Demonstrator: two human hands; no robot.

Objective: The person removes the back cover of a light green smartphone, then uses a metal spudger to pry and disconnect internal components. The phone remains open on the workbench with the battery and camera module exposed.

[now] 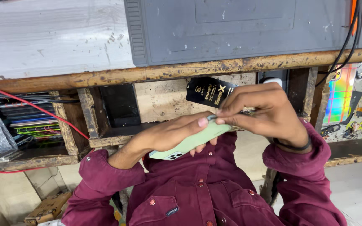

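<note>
My left hand point(174, 133) grips a pale green phone point(194, 142), held slanted with its back outward and its camera cluster at the lower left. My right hand point(267, 111) meets it from the right, thumb and forefinger pinching at the phone's upper end next to my left thumb. A black printed packet point(209, 92) sticks up behind my right fingers, which appear to hold it. A dark band circles my right wrist. Both maroon shirt sleeves point(105, 175) fill the bottom of the view.
A grey work mat point(239, 29) lies on a worn wooden bench point(168, 72) above my hands. Cubbyholes point(34, 121) under it hold stacked flat devices at left. A red wire point(42, 111) and black cables point(344, 46) hang down. An iridescent sheet point(338, 100) and small parts sit at right.
</note>
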